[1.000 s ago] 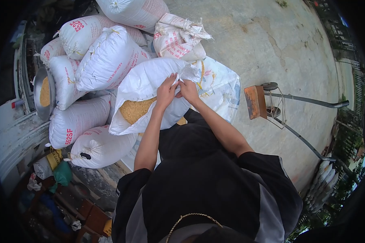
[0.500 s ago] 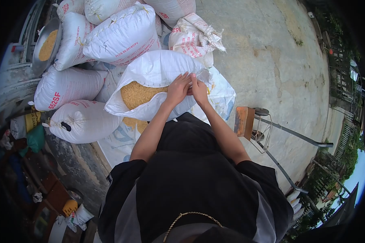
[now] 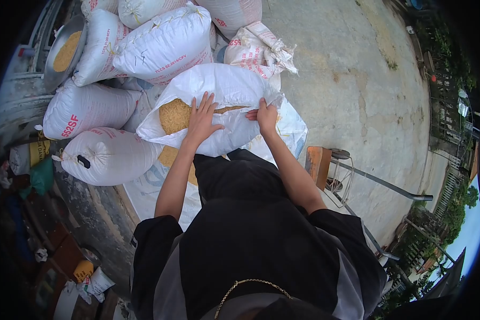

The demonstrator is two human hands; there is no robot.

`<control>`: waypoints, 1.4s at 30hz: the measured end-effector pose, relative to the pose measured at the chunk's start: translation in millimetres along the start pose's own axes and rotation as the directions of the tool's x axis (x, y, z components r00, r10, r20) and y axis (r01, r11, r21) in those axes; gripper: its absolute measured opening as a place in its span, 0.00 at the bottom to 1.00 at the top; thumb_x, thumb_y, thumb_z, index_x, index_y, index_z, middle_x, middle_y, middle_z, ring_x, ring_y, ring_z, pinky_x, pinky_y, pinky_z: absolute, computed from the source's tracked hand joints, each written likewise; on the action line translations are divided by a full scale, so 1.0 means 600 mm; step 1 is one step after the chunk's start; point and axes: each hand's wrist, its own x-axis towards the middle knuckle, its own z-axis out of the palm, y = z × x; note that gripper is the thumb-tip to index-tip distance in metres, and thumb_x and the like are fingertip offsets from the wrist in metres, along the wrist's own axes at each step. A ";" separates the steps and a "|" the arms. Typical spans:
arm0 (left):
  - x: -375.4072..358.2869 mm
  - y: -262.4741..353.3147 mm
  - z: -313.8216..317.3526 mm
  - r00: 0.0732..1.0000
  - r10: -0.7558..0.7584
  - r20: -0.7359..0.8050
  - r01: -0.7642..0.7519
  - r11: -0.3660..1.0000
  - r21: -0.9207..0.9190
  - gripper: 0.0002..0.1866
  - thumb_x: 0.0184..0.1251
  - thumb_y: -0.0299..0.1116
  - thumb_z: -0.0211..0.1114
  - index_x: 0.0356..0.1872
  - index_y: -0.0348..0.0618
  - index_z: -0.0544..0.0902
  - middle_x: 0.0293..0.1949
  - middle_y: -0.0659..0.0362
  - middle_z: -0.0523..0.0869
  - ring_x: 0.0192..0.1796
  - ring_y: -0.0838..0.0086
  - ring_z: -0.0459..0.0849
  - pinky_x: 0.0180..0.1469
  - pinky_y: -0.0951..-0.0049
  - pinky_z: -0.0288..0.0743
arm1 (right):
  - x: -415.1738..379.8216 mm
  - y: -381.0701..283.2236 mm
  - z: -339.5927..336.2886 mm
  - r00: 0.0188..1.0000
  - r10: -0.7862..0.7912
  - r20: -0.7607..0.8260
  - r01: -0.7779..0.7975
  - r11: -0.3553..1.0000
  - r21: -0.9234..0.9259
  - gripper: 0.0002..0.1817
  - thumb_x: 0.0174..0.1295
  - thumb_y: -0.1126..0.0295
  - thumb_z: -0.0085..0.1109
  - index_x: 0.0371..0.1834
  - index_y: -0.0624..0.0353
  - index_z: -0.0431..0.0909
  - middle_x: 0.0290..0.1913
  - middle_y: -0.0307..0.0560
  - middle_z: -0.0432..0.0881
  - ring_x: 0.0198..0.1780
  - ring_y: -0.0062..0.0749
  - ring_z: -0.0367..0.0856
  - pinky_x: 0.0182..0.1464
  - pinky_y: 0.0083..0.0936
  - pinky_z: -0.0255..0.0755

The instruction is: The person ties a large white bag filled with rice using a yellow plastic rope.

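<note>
An open white woven sack (image 3: 234, 80), filled with golden-brown loose grain (image 3: 174, 116), stands in front of me. My left hand (image 3: 200, 122) lies across the sack's mouth with fingers spread, over the grain and the near rim. On the right side of the mouth, my right hand (image 3: 265, 116) is closed on the sack's edge, thumb up and fingers pointing left. Between the hands the mouth narrows to a slit with grain showing in it. Some grain (image 3: 168, 156) also lies on the sheet by the near side of the sack.
Several full, closed sacks (image 3: 162, 45) are heaped behind and to the left. A metal basin (image 3: 80, 50) with grain stands at the far left. To the right, a hand cart (image 3: 317, 166) rests on the concrete. A printed white sheet (image 3: 144, 194) lies underneath.
My hands, together at the right of the mouth before, have separated. The left moved left and spread its fingers over the opening; the right stayed near the right edge.
</note>
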 end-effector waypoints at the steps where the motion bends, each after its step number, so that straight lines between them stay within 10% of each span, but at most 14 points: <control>1: 0.000 -0.012 0.003 1.000 -0.002 -0.002 0.003 1.000 0.001 0.42 0.43 0.50 0.78 0.61 0.40 0.77 0.75 0.52 0.62 0.80 0.61 0.49 0.78 0.48 0.38 | 0.002 0.000 0.000 1.000 -0.002 0.003 0.002 1.000 -0.001 0.29 0.75 0.59 0.43 0.25 0.79 0.75 0.21 0.61 0.82 0.19 0.41 0.84 0.20 0.30 0.80; 6: 0.015 -0.036 0.007 0.994 0.078 -0.079 -0.083 0.994 -0.065 0.20 0.52 0.41 0.74 0.46 0.47 0.84 0.69 0.54 0.71 0.77 0.61 0.57 0.77 0.48 0.43 | -0.005 -0.012 -0.007 0.998 0.052 -0.020 -0.052 0.999 0.006 0.25 0.75 0.62 0.43 0.30 0.78 0.74 0.21 0.59 0.82 0.16 0.39 0.82 0.18 0.30 0.78; 13: 0.021 -0.042 0.012 0.996 0.090 0.011 -0.089 0.994 -0.069 0.18 0.56 0.38 0.72 0.47 0.44 0.82 0.68 0.56 0.72 0.75 0.61 0.61 0.75 0.51 0.48 | -0.031 -0.024 0.002 0.991 0.094 -0.098 -0.091 0.995 0.034 0.24 0.73 0.57 0.50 0.28 0.72 0.74 0.20 0.54 0.81 0.18 0.35 0.81 0.19 0.29 0.76; 15: 0.025 -0.040 0.007 0.994 0.070 -0.088 -0.077 0.994 -0.081 0.24 0.56 0.36 0.72 0.54 0.44 0.79 0.69 0.56 0.72 0.74 0.61 0.62 0.75 0.51 0.49 | -0.079 -0.033 0.020 0.909 -0.404 -0.100 0.304 0.810 -0.501 0.20 0.70 0.57 0.56 0.33 0.68 0.73 0.20 0.49 0.78 0.22 0.31 0.82 0.25 0.28 0.76; 19: 0.028 -0.054 0.010 0.989 0.112 -0.096 -0.101 0.988 0.116 0.29 0.56 0.34 0.70 0.62 0.44 0.75 0.70 0.56 0.71 0.75 0.61 0.61 0.75 0.50 0.49 | -0.143 -0.026 0.060 0.822 -0.554 0.132 0.531 0.661 -0.530 0.15 0.65 0.63 0.63 0.40 0.63 0.72 0.27 0.46 0.79 0.26 0.34 0.83 0.29 0.30 0.78; 21: 0.031 -0.053 0.006 0.983 0.147 -0.107 -0.125 0.975 0.185 0.24 0.59 0.31 0.65 0.59 0.42 0.79 0.68 0.55 0.74 0.75 0.62 0.63 0.75 0.49 0.49 | -0.127 -0.028 0.086 0.510 -0.639 0.576 0.828 0.183 -0.530 0.18 0.58 0.67 0.67 0.45 0.63 0.71 0.41 0.51 0.78 0.31 0.39 0.84 0.33 0.34 0.79; 25: 0.040 -0.067 0.029 0.975 0.204 -0.089 -0.181 0.959 0.218 0.19 0.60 0.29 0.62 0.54 0.41 0.82 0.64 0.55 0.79 0.72 0.62 0.68 0.73 0.52 0.56 | -0.069 0.048 0.121 0.694 -0.391 0.605 0.692 0.130 -0.710 0.18 0.52 0.70 0.69 0.44 0.62 0.74 0.48 0.52 0.75 0.36 0.43 0.84 0.35 0.36 0.80; 30: 0.039 -0.061 0.039 0.961 0.106 -0.257 -0.159 0.967 -0.198 0.12 0.68 0.31 0.60 0.47 0.39 0.86 0.53 0.52 0.86 0.62 0.60 0.80 0.63 0.58 0.73 | -0.060 0.038 0.116 0.748 -0.378 0.546 0.607 0.054 -0.793 0.09 0.53 0.73 0.63 0.37 0.63 0.79 0.46 0.54 0.75 0.37 0.48 0.85 0.36 0.39 0.80; 39: 0.018 -0.041 0.036 0.980 -0.149 -0.129 0.087 0.914 -0.396 0.14 0.71 0.39 0.59 0.48 0.44 0.87 0.48 0.48 0.87 0.47 0.52 0.85 0.49 0.58 0.79 | -0.055 -0.001 0.112 0.772 -0.186 0.608 0.635 0.264 -0.726 0.10 0.59 0.66 0.63 0.36 0.62 0.80 0.48 0.58 0.82 0.41 0.50 0.86 0.39 0.41 0.79; 42: 0.019 -0.040 0.041 0.972 -0.200 -0.127 0.124 0.886 -0.447 0.15 0.71 0.40 0.58 0.48 0.45 0.87 0.47 0.49 0.87 0.47 0.52 0.85 0.48 0.58 0.78 | -0.056 0.021 0.095 0.692 -0.126 0.711 0.722 0.124 -0.681 0.12 0.57 0.67 0.64 0.40 0.64 0.81 0.47 0.53 0.83 0.48 0.47 0.84 0.46 0.42 0.78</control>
